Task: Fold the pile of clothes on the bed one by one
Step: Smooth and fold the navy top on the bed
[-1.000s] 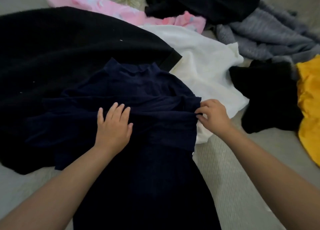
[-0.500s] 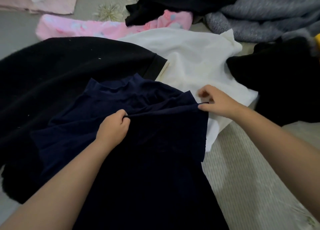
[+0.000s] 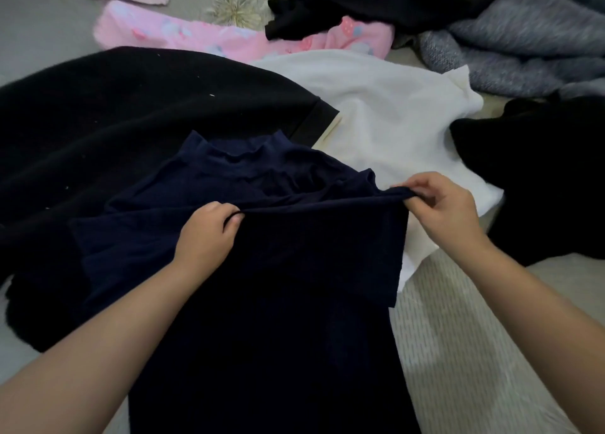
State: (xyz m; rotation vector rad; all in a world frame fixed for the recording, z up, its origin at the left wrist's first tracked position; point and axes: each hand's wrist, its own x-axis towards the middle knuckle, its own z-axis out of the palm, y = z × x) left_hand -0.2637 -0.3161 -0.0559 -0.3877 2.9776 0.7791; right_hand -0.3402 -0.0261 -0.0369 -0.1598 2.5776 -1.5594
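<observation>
A navy blue top (image 3: 281,296) lies in front of me on the bed, its high collar pointing away. A fold of it runs straight between my hands. My left hand (image 3: 204,234) pinches this fold near the middle of the garment. My right hand (image 3: 438,211) pinches the same fold at the garment's right edge, lifted slightly off the white garment (image 3: 386,116) beneath. The lower part of the navy top runs out of the frame at the bottom.
A large black fleece garment (image 3: 114,126) spreads at the left. Behind lie a pink printed piece (image 3: 196,37), a black piece (image 3: 353,1) and a grey knit (image 3: 523,41). Another black garment (image 3: 550,178) sits at the right. Bare striped bedsheet (image 3: 458,352) shows lower right.
My left hand went from lying flat on the navy top to pinching it. Both hands have raised a taut fold across the garment.
</observation>
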